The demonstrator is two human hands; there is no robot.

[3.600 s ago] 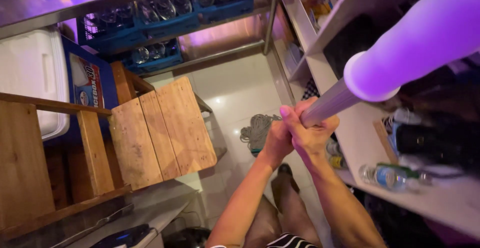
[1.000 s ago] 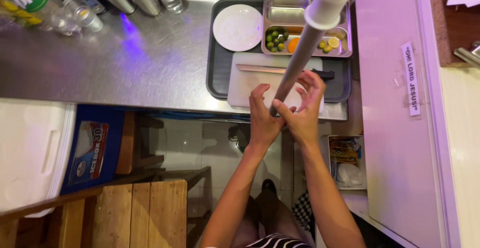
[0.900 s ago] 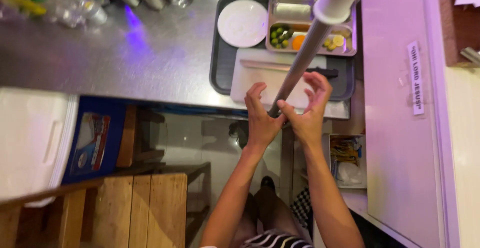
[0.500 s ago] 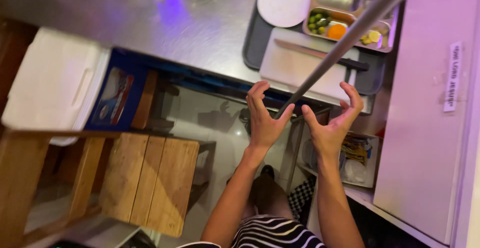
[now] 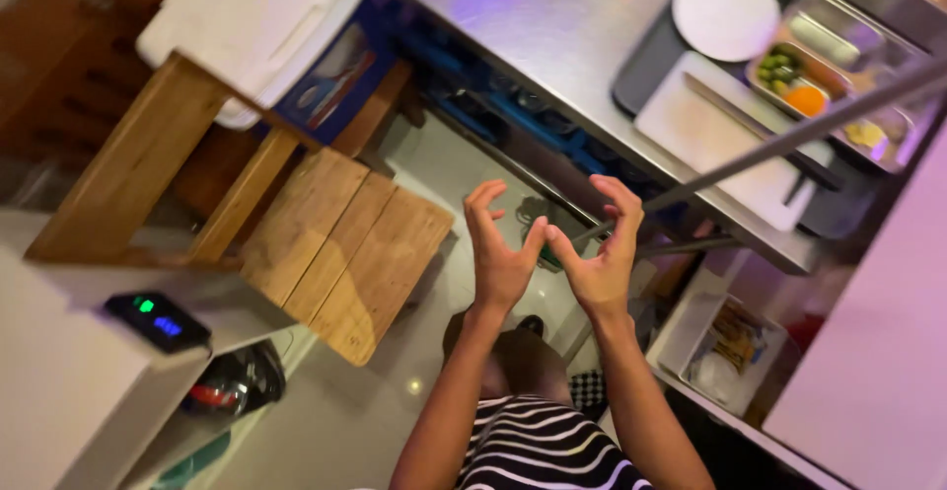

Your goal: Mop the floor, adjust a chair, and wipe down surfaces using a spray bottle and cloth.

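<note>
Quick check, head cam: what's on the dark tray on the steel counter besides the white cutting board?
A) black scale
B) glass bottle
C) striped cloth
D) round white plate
D: a round white plate sits on the dark tray, next to the white cutting board.

Stainless-steel counter (image 5: 552,26) running diagonally across the upper part of the view, its surface lit with purple reflections. On its right portion lies a dark rectangular tray (image 5: 636,85); the tray carries a round white plate (image 5: 725,11), a white rectangular cutting board (image 5: 720,140) and a shallow metal container (image 5: 838,56) of green, orange and yellow pieces. A shelf under the counter holds blue crates (image 5: 503,120). At left, a slatted wooden stool (image 5: 335,243) stands on the pale tiled floor (image 5: 345,421). At lower left, a white ledge (image 5: 69,372) bears a small black device with lit indicators (image 5: 158,320).
</note>
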